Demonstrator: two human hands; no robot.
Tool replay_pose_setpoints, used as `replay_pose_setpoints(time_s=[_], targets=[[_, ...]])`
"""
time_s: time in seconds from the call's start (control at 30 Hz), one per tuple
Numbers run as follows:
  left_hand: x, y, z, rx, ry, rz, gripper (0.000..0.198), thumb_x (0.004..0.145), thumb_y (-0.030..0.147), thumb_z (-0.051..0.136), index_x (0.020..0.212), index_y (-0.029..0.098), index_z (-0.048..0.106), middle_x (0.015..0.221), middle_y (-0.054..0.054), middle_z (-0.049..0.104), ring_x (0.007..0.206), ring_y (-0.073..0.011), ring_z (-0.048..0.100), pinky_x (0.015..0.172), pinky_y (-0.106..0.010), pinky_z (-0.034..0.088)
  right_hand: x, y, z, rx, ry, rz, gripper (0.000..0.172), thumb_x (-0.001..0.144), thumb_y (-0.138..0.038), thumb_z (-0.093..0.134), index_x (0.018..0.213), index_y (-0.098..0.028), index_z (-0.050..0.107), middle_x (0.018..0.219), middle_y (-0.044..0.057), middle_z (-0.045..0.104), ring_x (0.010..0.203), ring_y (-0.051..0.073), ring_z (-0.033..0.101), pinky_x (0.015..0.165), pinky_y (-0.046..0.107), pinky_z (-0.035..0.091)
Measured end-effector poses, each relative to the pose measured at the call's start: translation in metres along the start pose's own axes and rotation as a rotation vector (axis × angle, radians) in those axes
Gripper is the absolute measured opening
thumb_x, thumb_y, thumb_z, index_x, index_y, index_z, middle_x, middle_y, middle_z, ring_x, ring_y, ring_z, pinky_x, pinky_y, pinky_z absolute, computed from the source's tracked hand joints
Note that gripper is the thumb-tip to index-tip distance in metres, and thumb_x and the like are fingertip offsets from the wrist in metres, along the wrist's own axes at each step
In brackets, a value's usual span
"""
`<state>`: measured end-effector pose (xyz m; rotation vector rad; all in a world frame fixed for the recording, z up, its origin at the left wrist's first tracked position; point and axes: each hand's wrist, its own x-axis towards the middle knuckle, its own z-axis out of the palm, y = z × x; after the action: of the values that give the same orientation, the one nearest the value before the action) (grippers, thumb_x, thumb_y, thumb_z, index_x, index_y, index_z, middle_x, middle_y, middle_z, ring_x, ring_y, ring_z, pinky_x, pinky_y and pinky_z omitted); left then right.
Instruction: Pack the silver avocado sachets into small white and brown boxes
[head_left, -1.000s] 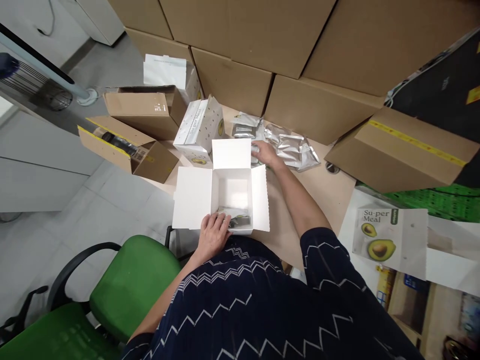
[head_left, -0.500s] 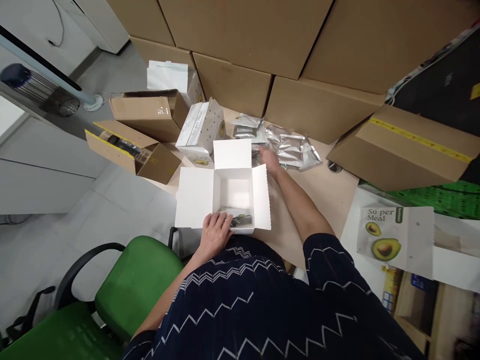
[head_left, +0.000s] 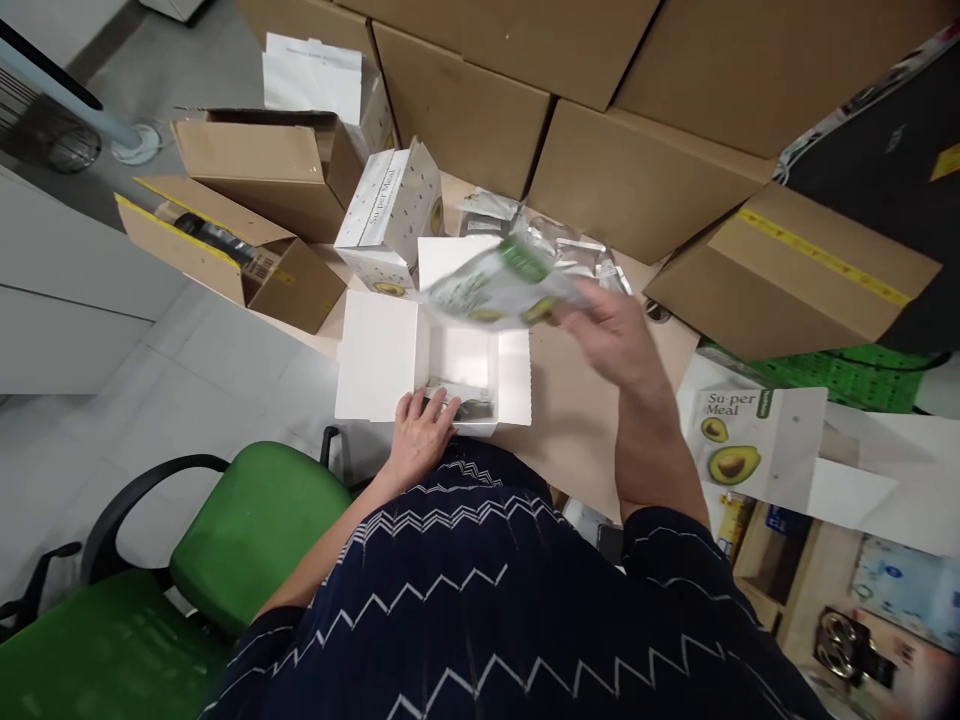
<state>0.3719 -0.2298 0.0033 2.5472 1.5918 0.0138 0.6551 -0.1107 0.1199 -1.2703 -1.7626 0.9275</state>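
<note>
Above the open white box (head_left: 514,375), my right hand (head_left: 611,335) grips a white-and-green food pouch (head_left: 502,285) by its right end. The pouch is blurred and tilted, and it covers part of the box's raised back flap. My left hand (head_left: 424,432) has its fingers hooked over the box's near wall at the left corner; the thumb is hidden. Inside, near those fingertips, lies another pouch (head_left: 469,398) at the bottom. Several silvery pouches (head_left: 581,250) lie on the table behind my right hand.
Behind the box stands a printed white carton (head_left: 397,215). Open brown cartons (head_left: 300,285) are at left, with stacked brown boxes (head_left: 457,100) along the back. A printed avocado box (head_left: 757,440) sits at right, a green chair (head_left: 259,530) at lower left.
My right hand has lifted a pouch from the pile behind the box and brought it up over the box. My left hand stays at the near wall. The view has shifted slightly.
</note>
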Motion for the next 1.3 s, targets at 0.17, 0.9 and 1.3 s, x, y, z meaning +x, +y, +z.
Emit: replay_pose_setpoints(time_s=[0.17,0.9,1.3], targets=[[0.001,0.0,-0.005,0.014,-0.006,0.011,0.046,0.096,0.032,0.054,0.141,0.027,0.057,0.14,-0.011,0.061,0.131,-0.0355,0.048,0.113,-0.055,0.033,0.001,-0.012,0.059,-0.55,-0.576,0.057,0.034,0.101,-0.023,0.037,0.114,-0.017,0.067,0.09,0.009,0.073,0.075,0.019,0.062,0.066,0.03,0.038],[0.001,-0.001,-0.002,0.031,0.01,-0.001,0.062,0.092,0.032,0.061,0.151,0.018,0.046,0.158,-0.016,0.043,0.13,-0.0347,0.053,0.113,-0.052,0.035,0.026,0.006,0.112,-0.656,-1.151,0.032,0.026,0.093,-0.019,0.052,0.102,-0.011,0.075,0.106,0.019,0.075,0.093,0.025,0.07,0.074,0.033,0.048],[-0.002,-0.004,0.005,0.105,0.089,0.03,0.049,0.093,0.039,0.063,0.139,0.025,0.059,0.153,-0.014,0.05,0.126,-0.0313,0.057,0.108,-0.048,0.038,0.147,0.125,0.05,-0.482,0.053,0.263,0.035,0.099,-0.036,0.045,0.095,-0.015,0.072,0.107,0.014,0.072,0.098,0.025,0.065,0.091,0.038,0.05]])
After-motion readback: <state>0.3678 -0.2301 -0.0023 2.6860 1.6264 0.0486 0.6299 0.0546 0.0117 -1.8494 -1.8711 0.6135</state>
